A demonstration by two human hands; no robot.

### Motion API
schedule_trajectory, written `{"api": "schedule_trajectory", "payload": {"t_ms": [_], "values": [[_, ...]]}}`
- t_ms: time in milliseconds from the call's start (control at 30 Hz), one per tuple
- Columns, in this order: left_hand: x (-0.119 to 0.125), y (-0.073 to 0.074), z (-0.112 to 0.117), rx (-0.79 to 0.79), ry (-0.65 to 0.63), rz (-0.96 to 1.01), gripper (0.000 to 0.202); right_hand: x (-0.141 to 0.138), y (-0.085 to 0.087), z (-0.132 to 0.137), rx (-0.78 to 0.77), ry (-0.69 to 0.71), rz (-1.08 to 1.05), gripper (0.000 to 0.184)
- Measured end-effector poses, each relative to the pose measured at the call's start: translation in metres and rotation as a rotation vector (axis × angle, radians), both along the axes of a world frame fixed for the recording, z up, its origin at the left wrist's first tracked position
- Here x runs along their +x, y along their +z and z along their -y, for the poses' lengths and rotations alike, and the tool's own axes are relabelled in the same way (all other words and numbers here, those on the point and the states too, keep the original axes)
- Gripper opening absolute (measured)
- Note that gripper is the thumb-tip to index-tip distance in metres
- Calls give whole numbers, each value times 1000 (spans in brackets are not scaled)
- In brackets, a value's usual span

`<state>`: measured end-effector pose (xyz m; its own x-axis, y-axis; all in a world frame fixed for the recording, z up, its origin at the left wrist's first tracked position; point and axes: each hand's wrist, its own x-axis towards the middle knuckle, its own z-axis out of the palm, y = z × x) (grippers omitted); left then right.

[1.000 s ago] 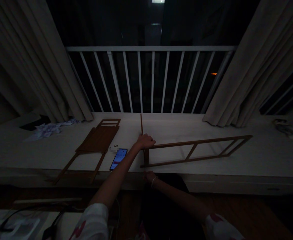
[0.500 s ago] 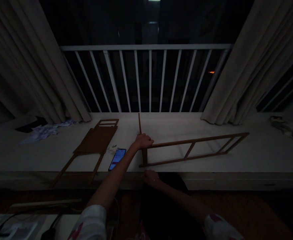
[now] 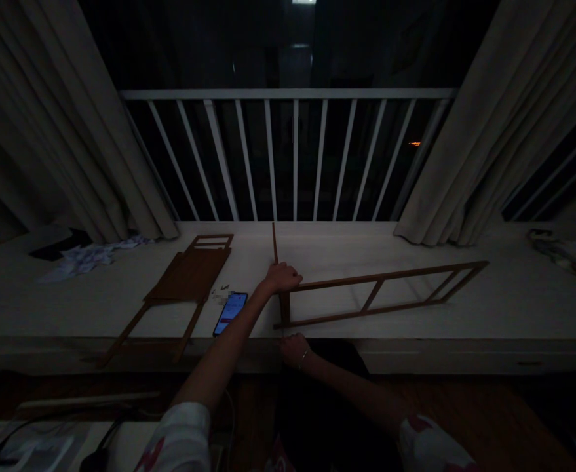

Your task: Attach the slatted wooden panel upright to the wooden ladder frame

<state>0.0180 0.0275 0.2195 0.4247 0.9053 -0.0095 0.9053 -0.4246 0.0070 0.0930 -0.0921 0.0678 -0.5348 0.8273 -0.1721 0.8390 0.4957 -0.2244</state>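
A brown wooden frame [image 3: 337,284] with crossbars stands on its edge on the white ledge, its long end pointing right. My left hand [image 3: 284,278] is closed around its upper rail at the left end, beside an upright wooden piece. Just below the frame's near left corner, my right hand [image 3: 293,349] is closed at the ledge's front edge. A thin shaft seems to run from its fingers toward that corner, but the dim light hides what it is. A lit phone [image 3: 230,313] lies left of the frame, partly behind my left forearm.
A folded wooden chair-like piece [image 3: 189,275] lies on the left, its legs overhanging the ledge [image 3: 346,246]. Small hardware bits [image 3: 224,288] are near the phone. Crumpled paper or plastic [image 3: 88,255] lies far left. White railing [image 3: 295,157] and curtains [image 3: 445,164] stand behind.
My right hand has turned slightly at the wrist and shifted a little left, showing more of the bracelet. My left hand and the wooden frame stay put.
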Motion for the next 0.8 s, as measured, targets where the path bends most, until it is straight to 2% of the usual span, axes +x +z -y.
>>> {"api": "schedule_trajectory", "payload": {"t_ms": [233, 367, 500, 600, 800], "values": [[0, -1, 0, -17, 6, 13, 42, 1, -26, -3, -134, -301, -266, 25], [0, 0, 1, -15, 9, -25, 43, -2, -45, -9, -281, -396, -475, 30], [1, 1, 1, -6, 12, -37, 44, -3, -56, -12, -419, -411, -610, 32], [2, 2, 2, 3, 1, -35, 43, 0, -59, -13, -462, -388, -625, 36], [4, 5, 6, 5, 2, -29, 41, 11, -50, -17, -364, -326, -485, 40]]}}
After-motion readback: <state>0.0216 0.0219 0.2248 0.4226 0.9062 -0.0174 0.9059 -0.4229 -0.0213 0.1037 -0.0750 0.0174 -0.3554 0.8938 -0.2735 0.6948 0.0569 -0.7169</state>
